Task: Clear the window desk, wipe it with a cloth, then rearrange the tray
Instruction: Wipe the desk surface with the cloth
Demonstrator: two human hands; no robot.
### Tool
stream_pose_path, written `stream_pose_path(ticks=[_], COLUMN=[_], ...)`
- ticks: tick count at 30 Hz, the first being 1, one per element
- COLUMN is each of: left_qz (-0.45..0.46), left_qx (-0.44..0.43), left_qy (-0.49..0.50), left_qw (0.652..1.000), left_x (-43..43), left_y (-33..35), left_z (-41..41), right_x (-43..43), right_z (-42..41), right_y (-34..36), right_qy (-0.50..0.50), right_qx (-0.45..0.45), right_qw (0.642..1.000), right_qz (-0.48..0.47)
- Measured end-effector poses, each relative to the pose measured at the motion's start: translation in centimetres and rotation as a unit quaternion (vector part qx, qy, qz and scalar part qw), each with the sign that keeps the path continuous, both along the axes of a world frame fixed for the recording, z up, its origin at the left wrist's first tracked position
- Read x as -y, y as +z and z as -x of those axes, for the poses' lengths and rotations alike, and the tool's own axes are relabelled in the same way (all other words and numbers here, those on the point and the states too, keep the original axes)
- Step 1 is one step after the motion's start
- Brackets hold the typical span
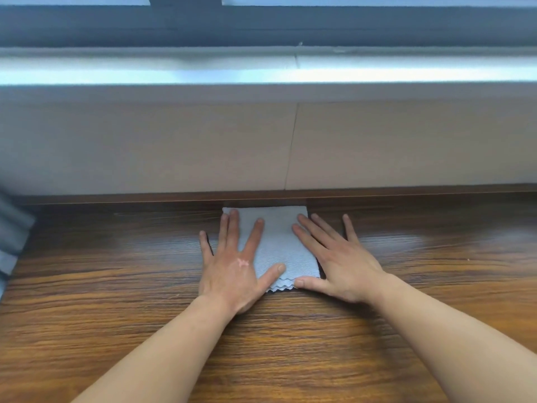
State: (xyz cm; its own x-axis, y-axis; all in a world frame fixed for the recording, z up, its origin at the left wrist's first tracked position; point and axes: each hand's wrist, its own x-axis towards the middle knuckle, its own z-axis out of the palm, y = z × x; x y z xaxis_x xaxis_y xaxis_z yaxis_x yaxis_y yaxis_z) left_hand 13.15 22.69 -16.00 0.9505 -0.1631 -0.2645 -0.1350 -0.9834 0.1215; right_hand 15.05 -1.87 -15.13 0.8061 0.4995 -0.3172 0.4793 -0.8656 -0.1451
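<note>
1. Cloth point(277, 245): one, pale grey-blue, folded into a rectangle. It is lying flat, with layered scalloped edges showing along the side nearest you. This item is serving as the reference for every entry below.
2. Desk point(116, 286): dark wood grain, glossy. It is lying under the cloth and spreading out to both sides of it and towards you. The cloth's far edge is sitting right up against the raised strip at the back of the desk.
3. Your left hand point(232, 271): flat and open, gripping nothing. It is pressing down on the cloth's left half. Its straight fingers point(256, 237) are lying on the fabric, the thumb is resting on the near part of the cloth, and the little finger is lying off the cloth's left edge on bare wood.
4. Your right hand point(341, 266): flat and open, gripping nothing. It is pressing along the cloth's right edge. Its fingers point(309, 238) are overlapping the fabric, the thumb is touching the near right corner, and the palm is lying on the wood just beside the cloth.
5. Wall panel point(145, 146): pale beige, rising directly behind the cloth, with a vertical seam above it.
6. Window sill point(203, 77): white, brightly lit, running above the panel, well beyond the cloth.
7. Grey fabric point(11, 237): hanging far to the cloth's left, at the edge of your view.
</note>
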Motion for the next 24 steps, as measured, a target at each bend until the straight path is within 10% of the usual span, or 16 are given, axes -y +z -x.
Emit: stream_pose_path(ticks=[13,24], left_qz=[0.037,0.145], left_qx=[0.003,0.000], left_qy=[-0.055,-0.248], left_qw=[0.998,0.958], left_x=[-1.5,9.0], left_y=[7.6,16.9], left_z=[3.2,15.0], right_x=[1.0,9.5], right_z=[9.2,32.3], right_y=[7.2,16.6], right_qy=[-0.146,-0.462], right_qx=[0.033,0.127], right_qw=[0.971,0.802], right_qz=[-0.186,-0.356])
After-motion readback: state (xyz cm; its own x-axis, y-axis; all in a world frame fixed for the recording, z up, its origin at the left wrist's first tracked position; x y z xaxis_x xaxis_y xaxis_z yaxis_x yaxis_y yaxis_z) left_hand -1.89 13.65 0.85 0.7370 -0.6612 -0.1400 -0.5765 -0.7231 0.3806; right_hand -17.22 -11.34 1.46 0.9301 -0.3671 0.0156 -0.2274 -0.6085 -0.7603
